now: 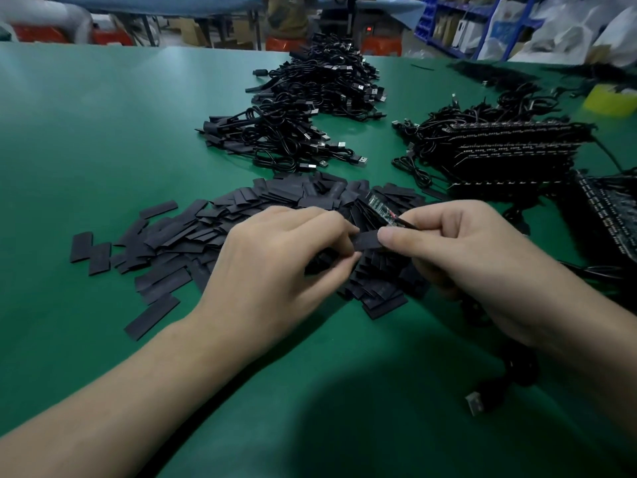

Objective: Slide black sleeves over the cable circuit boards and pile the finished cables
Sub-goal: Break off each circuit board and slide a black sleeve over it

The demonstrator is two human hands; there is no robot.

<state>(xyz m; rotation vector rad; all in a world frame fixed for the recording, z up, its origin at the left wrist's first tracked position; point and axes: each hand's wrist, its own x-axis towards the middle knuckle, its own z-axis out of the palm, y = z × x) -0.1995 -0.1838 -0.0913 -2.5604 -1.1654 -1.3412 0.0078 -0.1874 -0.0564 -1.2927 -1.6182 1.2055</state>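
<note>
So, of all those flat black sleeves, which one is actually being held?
The flat black sleeve pinched by the left hand, raised beside the bare circuit board that the right hand holds; the rest lie loose on the green table.

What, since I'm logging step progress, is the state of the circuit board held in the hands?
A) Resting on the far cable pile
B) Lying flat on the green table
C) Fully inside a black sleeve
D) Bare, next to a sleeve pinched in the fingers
D: the circuit board sticks up uncovered from the cable held by the right hand, while the left hand pinches a black sleeve just below it.
</note>
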